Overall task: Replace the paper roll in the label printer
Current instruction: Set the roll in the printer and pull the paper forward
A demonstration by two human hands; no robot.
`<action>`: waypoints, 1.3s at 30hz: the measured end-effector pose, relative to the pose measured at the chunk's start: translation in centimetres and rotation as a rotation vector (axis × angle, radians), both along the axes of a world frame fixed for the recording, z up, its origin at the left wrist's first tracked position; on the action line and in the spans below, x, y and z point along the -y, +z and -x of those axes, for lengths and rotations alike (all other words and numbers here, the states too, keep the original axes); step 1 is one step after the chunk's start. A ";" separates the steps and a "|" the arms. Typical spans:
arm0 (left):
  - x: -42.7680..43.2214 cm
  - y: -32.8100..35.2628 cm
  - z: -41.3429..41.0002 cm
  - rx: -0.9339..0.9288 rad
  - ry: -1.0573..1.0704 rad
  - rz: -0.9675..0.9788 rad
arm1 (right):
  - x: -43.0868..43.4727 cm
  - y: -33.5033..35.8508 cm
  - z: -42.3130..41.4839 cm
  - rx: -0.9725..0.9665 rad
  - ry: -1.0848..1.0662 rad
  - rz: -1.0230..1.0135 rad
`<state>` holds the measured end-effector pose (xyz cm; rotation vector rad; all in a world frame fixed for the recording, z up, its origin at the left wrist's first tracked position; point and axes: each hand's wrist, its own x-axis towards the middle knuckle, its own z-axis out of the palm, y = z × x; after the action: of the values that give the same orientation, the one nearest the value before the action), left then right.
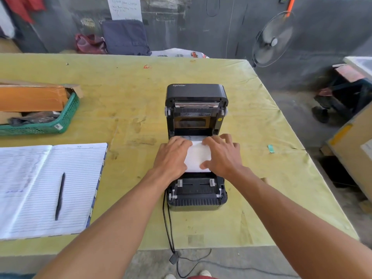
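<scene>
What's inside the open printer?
A white paper roll sits in the label printer, both hands, left and right, pressing it. The hands hide its ends and holders.

From my feed, the label printer (pixel 196 93) is matte black plastic, the paper roll (pixel 198 158) plain matte white. The table (pixel 128 97) is covered in stained, dull yellow-green sheeting; the basket (pixel 66 119) is green plastic mesh.

A dull grey wall (pixel 191 31) runs behind the yellow-green table (pixel 128 93). A handwritten paper notice (pixel 124 7) hangs on it. A standing fan (pixel 273 40) stands at the right. Dark bags (pixel 124 37) lean below the notice. The concrete floor (pixel 302 121) is grey.
</scene>
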<state>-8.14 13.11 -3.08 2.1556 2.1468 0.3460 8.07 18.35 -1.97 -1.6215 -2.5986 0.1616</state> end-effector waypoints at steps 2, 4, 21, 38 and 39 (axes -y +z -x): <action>0.2 -0.4 -0.5 -0.058 -0.013 -0.064 | 0.4 -0.4 0.0 0.027 0.032 -0.059; 0.8 -1.0 -0.7 -0.121 -0.033 -0.127 | 0.9 -1.3 -0.2 0.048 0.063 -0.110; 1.6 -2.2 -0.6 -0.279 -0.081 -0.254 | 0.9 -3.9 -1.9 0.003 0.252 -0.317; 3.4 -4.6 0.0 -0.244 -0.126 -0.324 | 2.1 -5.7 -2.8 0.022 0.270 -0.359; 3.4 -4.7 -0.1 -0.242 -0.122 -0.315 | 2.3 -5.7 -2.9 0.023 0.271 -0.360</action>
<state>-8.08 9.72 -7.81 2.6106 2.1911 0.4635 10.98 16.08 -7.67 -1.1592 -2.6571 -0.2957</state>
